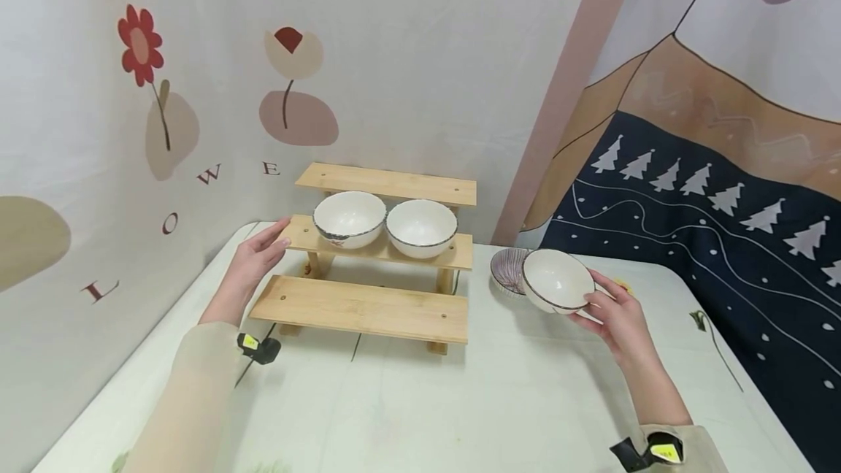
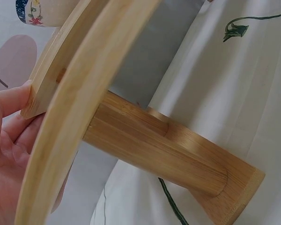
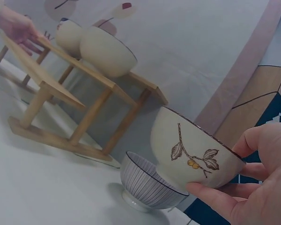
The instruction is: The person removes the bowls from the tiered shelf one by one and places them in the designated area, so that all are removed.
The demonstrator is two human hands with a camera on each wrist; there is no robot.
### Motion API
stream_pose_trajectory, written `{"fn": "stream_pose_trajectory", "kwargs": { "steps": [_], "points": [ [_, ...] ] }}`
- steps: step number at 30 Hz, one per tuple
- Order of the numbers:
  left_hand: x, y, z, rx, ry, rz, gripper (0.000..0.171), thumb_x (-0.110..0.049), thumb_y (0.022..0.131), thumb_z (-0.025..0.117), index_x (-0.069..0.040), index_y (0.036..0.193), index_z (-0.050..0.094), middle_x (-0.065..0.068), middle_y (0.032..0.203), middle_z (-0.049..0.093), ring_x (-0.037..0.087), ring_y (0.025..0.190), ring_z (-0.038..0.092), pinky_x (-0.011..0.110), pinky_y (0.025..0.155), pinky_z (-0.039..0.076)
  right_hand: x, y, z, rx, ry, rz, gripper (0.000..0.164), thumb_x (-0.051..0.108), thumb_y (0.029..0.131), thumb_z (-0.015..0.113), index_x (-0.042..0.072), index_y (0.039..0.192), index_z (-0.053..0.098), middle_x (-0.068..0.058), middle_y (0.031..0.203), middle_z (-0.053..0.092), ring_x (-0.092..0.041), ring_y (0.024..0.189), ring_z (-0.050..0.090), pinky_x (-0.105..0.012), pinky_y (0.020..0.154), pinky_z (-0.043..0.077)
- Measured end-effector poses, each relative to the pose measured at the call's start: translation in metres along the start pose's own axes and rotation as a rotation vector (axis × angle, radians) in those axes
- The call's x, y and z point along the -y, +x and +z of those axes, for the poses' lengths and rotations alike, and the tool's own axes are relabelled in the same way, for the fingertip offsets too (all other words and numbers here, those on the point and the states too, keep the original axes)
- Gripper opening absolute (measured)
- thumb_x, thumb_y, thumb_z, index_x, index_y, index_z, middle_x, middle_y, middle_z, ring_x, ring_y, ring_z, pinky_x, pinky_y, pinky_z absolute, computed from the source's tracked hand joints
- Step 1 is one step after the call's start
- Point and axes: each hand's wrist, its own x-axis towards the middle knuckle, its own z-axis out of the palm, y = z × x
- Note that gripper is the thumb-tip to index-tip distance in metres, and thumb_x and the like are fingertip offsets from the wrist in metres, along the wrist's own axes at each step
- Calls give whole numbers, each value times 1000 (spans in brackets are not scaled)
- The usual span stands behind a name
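Observation:
In the head view my right hand [image 1: 617, 316] grips the side of a white bowl [image 1: 558, 279] with a dark rim, tilted and raised above the table. The right wrist view shows a brown leaf sprig on its outside. A purple-striped bowl [image 3: 145, 180] is just behind it, partly hidden. At the left, my left hand [image 1: 256, 261] pinches the end of the middle board of a stepped wooden stand [image 1: 374, 307], thumb and fingers at its corner [image 2: 35, 101]. Two white bowls, a left one [image 1: 350, 217] and a right one [image 1: 422, 227], stand side by side on that middle board.
The stand's top board [image 1: 388, 182] and its lowest board carry no bowls. A pale cloth [image 1: 407, 407] covers the table. Printed curtains [image 1: 420, 57] hang close behind the stand, and a dark tree-patterned cloth [image 1: 657, 232] hangs at the right.

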Motion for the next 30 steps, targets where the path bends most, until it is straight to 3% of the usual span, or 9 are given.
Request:
{"fn": "stream_pose_trajectory", "kwargs": {
  "steps": [5, 9, 12, 22, 30],
  "points": [
    [-1, 0, 0, 5, 9, 0, 66, -36, 103, 53, -15, 159, 23, 7, 168, 16, 30, 153, 24, 39, 125, 29, -1, 1, -5, -33, 31, 15, 64, 4, 100, 41, 11, 160, 20, -12, 156, 28, 2, 86, 68, -26, 81, 64],
    [-4, -1, 1, 0, 24, 3, 66, -38, 103, 53, -15, 158, 24, 7, 168, 16, 30, 152, 25, 38, 125, 31, -1, 1, -10, -39, 80, 11, 64, 4, 100, 41, 12, 160, 21, 4, 135, 43, 1, 85, 69, -24, 79, 65],
    [-5, -1, 2, -1, 20, 2, 65, -37, 104, 52, -16, 158, 24, 6, 167, 17, 30, 152, 26, 38, 124, 31, -1, 2, -13, -45, 102, 13, 63, 5, 101, 43, 12, 160, 21, 12, 124, 45, 1, 84, 69, -24, 78, 65],
    [-7, -3, 2, 7, -16, -3, 63, -32, 104, 52, -15, 158, 24, 6, 167, 16, 30, 152, 26, 36, 124, 31, -4, 6, -22, -72, 152, -26, 62, 4, 100, 46, 9, 158, 24, 16, 111, 53, -1, 83, 69, -24, 76, 65],
    [-6, -5, 2, -7, -37, -28, 63, -33, 104, 51, -16, 158, 24, 6, 167, 16, 28, 152, 27, 35, 124, 32, -3, 11, -26, -124, 158, 11, 63, 4, 101, 46, 13, 159, 25, 13, 115, 50, 1, 83, 68, -23, 77, 65]
  ]
}}
